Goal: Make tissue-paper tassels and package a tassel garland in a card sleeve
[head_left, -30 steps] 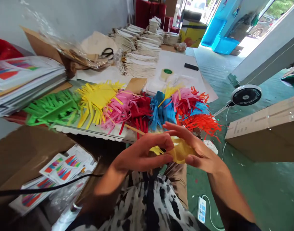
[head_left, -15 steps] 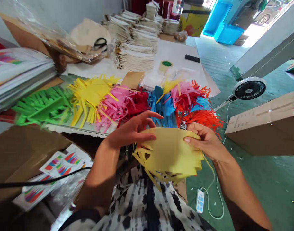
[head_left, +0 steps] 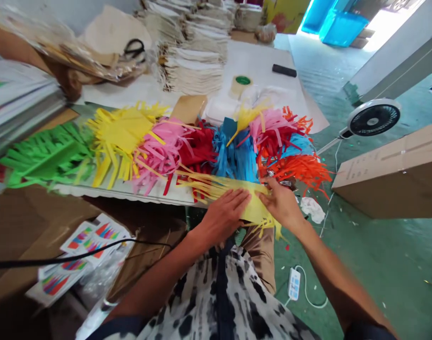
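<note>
A pale yellow sheet of fringed tissue paper (head_left: 254, 210) lies at the table's front edge, its long strips spread to the left and shorter ones hanging below. My left hand (head_left: 227, 211) rests flat on the sheet, fingers stretched out. At the sheet's right end, my right hand (head_left: 280, 200) pinches the edge between thumb and fingers. Just behind are a blue fringed bundle (head_left: 233, 158) and an orange-red one (head_left: 300, 170). Red fringe (head_left: 198, 151), pink fringe (head_left: 162, 148), yellow fringe (head_left: 125, 130) and green fringe (head_left: 53, 153) line the table to the left.
Behind the fringes stand a tape roll (head_left: 241, 85), a black bar-shaped object (head_left: 284, 70) and stacks of off-white bundles (head_left: 196, 66). Scissors (head_left: 134, 48) lie at the back left. A fan (head_left: 373, 118), a cardboard box (head_left: 389, 174) and a power strip (head_left: 294, 284) are to the right.
The yellow sheet went from being held up before my body to lying on the table edge, its strips now pointing left. My left hand came down flat onto it.
</note>
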The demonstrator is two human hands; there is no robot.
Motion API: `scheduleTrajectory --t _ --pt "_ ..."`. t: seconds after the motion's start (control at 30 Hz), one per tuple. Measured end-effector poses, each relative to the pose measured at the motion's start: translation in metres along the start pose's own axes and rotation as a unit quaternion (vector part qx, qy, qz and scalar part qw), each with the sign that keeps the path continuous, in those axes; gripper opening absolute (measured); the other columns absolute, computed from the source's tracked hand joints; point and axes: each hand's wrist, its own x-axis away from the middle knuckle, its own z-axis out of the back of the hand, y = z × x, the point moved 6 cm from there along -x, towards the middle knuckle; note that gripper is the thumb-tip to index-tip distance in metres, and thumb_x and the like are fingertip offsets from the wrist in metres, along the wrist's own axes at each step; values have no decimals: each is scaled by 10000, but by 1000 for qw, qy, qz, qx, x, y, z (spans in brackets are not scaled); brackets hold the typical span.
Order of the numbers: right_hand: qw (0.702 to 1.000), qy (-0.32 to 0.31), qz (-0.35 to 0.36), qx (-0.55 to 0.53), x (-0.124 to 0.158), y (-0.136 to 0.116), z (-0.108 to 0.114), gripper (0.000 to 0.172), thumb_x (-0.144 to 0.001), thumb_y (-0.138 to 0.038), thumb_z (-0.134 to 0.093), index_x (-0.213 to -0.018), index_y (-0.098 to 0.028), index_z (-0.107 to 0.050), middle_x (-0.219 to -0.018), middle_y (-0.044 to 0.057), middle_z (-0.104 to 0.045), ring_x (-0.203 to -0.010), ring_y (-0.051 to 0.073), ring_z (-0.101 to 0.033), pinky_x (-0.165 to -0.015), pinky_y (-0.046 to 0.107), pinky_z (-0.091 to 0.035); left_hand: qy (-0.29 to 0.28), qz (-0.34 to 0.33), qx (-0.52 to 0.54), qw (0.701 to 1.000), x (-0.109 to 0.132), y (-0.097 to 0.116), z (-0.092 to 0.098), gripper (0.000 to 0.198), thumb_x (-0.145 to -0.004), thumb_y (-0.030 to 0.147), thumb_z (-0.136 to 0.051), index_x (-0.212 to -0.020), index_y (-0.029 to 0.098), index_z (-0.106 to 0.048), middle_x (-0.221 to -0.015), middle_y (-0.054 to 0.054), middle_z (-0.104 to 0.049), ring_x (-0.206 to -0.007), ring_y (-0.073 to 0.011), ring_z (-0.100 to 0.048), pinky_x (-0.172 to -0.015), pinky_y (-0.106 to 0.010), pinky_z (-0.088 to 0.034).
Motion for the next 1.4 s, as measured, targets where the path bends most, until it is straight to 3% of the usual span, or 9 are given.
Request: scheduleTrajectory --t 0.1,0.17,0.4,0.53,0.67,0.8,0.93,1.07,1.4 --pt "986 34 115 117 26 -28 8 581 -939 -371 -636 -1477 -163 -560 -1516 215 -580 -1379 414 -549 -1107 619 -435 23 9 -15 1000 1 -2 -14 509 -946 115 -615 -1453 89 -579 -1515 -188 -614 -1462 -319 -544 -1231 -487 -465" --pt "974 11 187 130 46 -43 3 704 -911 -401 -683 -1545 -159 -500 -1592 201 -519 -1498 422 -423 -1226 662 -301 42 9 -18 999 1 -2 -12 445 -964 145 -601 -1405 83 -618 -1474 -197 -636 -1422 -329 -572 -1197 -495 -495" --pt "987 -43 148 36 56 -24 -7 396 -938 -140 -560 -1288 -200 -736 -1271 129 -749 -1169 299 -666 -983 479 -493 64 28 30 997 9 -6 5 343 -922 69 -613 -1225 180 -729 -1123 -119 -754 -1099 -266 -682 -949 -447 -593" --pt "992 -43 110 -51 45 -8 -1 259 -976 -208 -589 -1139 -229 -790 -1096 91 -789 -999 257 -710 -865 407 -504 59 129 108 984 14 -29 19 363 -835 19 -635 -1137 198 -727 -1102 -75 -778 -1067 -255 -687 -951 -413 -554" --pt "993 6 20 -119 41 2 -1 203 -1004 -360 -631 -989 -227 -783 -974 49 -807 -888 232 -725 -821 362 -505 37 204 144 968 9 -46 25 80 -956 201 -639 -1020 206 -687 -1023 -39 -769 -968 -225 -705 -851 -341 -506" --pt "996 54 -33 -70 45 0 -9 398 -1059 -483 -537 -818 -224 -720 -834 33 -764 -805 222 -679 -750 333 -423 16 239 102 966 -2 -49 25 206 -1036 356 -593 -924 207 -680 -885 -17 -755 -804 -202 -683 -714 -309 -409" --pt "994 94 -48 8 44 -6 -14 379 -1068 -494 -512 -906 -223 -721 -884 54 -774 -845 242 -668 -767 342 -386 35 245 -24 969 -10 -47 24 213 -1035 329 -596 -881 203 -671 -833 -38 -737 -801 -231 -667 -687 -333 -365" --pt "992 76 -67 78 36 -8 -14 400 -1072 -493 -486 -862 -218 -685 -767 62 -717 -734 234 -627 -684 332 -338 65 210 -120 968 -12 -44 22 206 -1020 291 -610 -837 206 -647 -819 -57 -713 -845 -259 -646 -706 -360 -379" --pt "983 69 -62 159 30 -13 -15 418 -1077 -497 -465 -843 -209 -657 -732 76 -694 -680 230 -607 -648 337 -283 46 209 -145 966 -18 -52 17 196 -996 301 -647 -822 210 -640 -806 -59 -716 -820 -258 -641 -662 -368 -371"
